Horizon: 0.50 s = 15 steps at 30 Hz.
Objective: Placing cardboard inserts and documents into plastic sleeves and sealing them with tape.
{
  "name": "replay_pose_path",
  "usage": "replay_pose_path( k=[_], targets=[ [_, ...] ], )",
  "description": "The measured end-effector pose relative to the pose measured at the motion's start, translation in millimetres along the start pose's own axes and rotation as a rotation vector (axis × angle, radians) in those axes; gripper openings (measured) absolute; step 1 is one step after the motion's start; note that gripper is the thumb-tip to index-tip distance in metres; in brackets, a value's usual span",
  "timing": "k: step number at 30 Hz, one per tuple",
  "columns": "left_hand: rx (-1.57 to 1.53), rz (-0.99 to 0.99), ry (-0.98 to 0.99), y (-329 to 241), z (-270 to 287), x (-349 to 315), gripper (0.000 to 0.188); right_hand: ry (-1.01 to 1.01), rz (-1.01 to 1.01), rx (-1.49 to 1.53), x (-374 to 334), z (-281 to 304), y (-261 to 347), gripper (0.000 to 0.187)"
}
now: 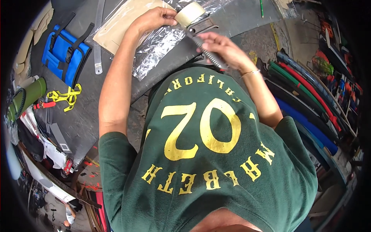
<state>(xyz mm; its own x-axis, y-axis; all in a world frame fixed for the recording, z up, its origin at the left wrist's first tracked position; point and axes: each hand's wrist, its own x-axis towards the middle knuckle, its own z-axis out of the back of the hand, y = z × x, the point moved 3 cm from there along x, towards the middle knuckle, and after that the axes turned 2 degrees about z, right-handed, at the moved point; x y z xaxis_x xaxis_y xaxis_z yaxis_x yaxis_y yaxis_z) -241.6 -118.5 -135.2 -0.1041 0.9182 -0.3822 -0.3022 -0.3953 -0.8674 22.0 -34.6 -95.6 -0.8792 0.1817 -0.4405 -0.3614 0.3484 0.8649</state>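
Dark table [87, 123]: plastic sheet [155, 54], ruler [98, 46], blue bag [77, 62].

The person's right grip [222, 47] closes around the ribbed handle of a tape dispenser [203, 25] carrying a pale roll of tape [190, 14]. The left grip [154, 19] has its fingertips at the roll's left side; whether they pinch the tape is unclear. Near that grip, clear film [148, 63] and a brown sheet [112, 34] lie on the dark bench [87, 114]. Farther left are a metal ruler [98, 54], a blue strapped bag [65, 54] and a yellow measuring tape [68, 96]. Rolled material [305, 91] lies at right.
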Motion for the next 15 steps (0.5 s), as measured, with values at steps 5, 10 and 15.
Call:
replay_pose_path(
  k=[5, 10, 15],
  targets=[
    [0.042, -0.094, -0.003, -7.4, 4.2, 4.3, 0.026, -0.029, -0.066, 0.141, 13.9, -32.6, -9.7, 0.038],
    [0.078, -0.134, -0.044, -15.1, 5.7, 0.7, 0.024, -0.225, -0.073, 0.26, 20.8, -40.4, -14.7, 0.03],
    [0.036, -0.144, -0.044, -15.7, 8.0, 2.1, 0.023, -0.24, -0.064, 0.351, 27.1, -40.5, -11.2, 0.028]
  ],
)
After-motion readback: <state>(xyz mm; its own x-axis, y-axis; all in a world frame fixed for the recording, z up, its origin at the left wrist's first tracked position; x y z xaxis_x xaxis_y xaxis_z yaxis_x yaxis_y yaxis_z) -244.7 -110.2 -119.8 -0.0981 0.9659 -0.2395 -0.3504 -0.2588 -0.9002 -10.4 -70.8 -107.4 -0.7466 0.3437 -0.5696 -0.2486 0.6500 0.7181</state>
